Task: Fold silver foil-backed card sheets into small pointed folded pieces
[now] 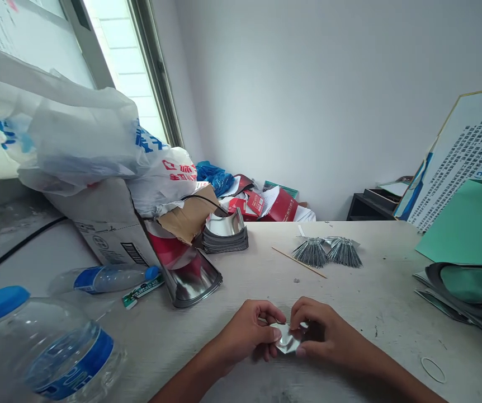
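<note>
Between my two hands is a small piece of shiny silver foil [287,339], low over the table near its front middle. My left hand [253,331] pinches its left side, thumb on top and fingers beneath. My right hand [317,330] has its fingers curled over the right edge, thumb at the lower corner. Whatever lies under the foil is hidden. Beyond the hands, two fan-shaped bundles of thin metal pins or wires [310,253] lie side by side. A thin wooden stick [298,262] rests just in front of them.
Left are a large water bottle [69,347], a lying bottle [110,278], a green-and-white tube or packet [142,291] and curved metal sheets [193,280]. Stacked metal pieces [225,238] stand behind. To the right are green card [471,229], dark folded sheets [463,285] and a rubber band [433,370].
</note>
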Tool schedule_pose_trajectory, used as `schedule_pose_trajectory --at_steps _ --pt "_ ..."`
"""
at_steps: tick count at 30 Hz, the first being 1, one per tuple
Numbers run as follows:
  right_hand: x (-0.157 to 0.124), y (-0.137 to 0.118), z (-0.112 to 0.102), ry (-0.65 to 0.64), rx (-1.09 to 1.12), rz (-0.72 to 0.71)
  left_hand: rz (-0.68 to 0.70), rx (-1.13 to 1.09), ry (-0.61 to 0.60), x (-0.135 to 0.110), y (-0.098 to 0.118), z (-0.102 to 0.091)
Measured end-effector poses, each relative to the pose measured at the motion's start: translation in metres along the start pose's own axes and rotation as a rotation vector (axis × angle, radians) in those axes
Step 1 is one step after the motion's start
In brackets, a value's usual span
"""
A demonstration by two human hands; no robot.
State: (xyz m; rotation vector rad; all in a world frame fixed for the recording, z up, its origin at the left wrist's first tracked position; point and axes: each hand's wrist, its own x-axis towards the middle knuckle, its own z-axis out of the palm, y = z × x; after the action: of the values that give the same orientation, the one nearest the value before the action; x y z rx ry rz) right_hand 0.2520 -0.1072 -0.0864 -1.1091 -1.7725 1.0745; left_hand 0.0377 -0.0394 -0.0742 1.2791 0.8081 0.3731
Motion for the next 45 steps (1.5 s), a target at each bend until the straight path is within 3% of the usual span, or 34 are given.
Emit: schedule_pose_trajectory --at_steps 12,19,45 --pt "0.002 0.005 0.001 0.081 -0.039 0.149 0.015 0.002 0.018 -0.002 0.002 0.005" --pt "0.003 0.012 0.0 0.072 0.095 0.158 0.014 0.055 0.028 -0.001 0.0 0.006" --pt "0.0 0.008 0.0 0.054 0.09 0.207 0.018 0.165 0.002 0.0 -0.003 0.004"
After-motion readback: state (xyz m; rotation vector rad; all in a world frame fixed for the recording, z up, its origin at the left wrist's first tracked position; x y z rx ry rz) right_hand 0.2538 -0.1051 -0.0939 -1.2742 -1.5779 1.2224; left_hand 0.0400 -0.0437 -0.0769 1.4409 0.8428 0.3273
